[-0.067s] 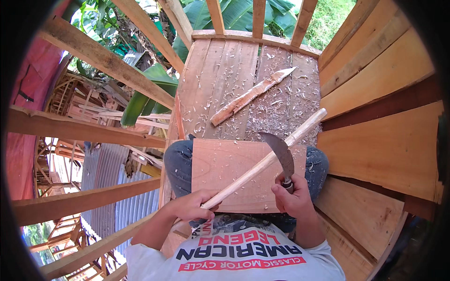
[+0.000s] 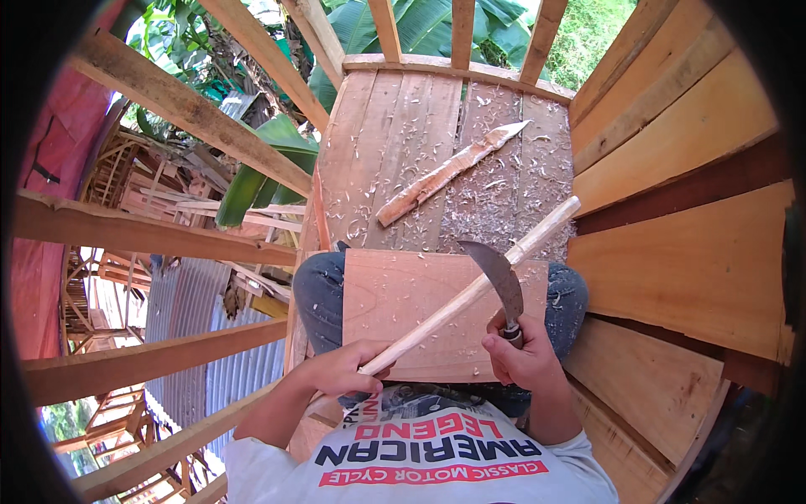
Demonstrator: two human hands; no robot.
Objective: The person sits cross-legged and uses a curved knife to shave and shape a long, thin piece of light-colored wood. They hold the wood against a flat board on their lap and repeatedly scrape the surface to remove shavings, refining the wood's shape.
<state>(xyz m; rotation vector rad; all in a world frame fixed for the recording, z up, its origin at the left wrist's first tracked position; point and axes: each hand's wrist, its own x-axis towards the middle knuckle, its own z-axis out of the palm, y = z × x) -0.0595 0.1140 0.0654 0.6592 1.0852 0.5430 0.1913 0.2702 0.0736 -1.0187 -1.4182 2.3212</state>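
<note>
My left hand (image 2: 347,367) is closed round the near end of a long, pale, peeled wooden stick (image 2: 441,313). The stick slants up and to the right above a flat wooden board (image 2: 386,286) that lies across my lap. In my right hand (image 2: 527,357) is the handle of a sickle (image 2: 502,275), its dark curved blade pointing up and bending left at the tip. That blade crosses in front of the stick; whether they touch I cannot tell. My fingers hide most of the sickle's handle.
A rough piece of wood with a pointed end (image 2: 449,175) lies on the plank floor (image 2: 361,126) beyond the board, among scattered shavings. Wooden rails (image 2: 159,227) run along the left, and plank walling (image 2: 680,260) is close on my right.
The sickle in my right hand has shifted slightly left and a little away from me. The stick's far end has moved slightly left and down.
</note>
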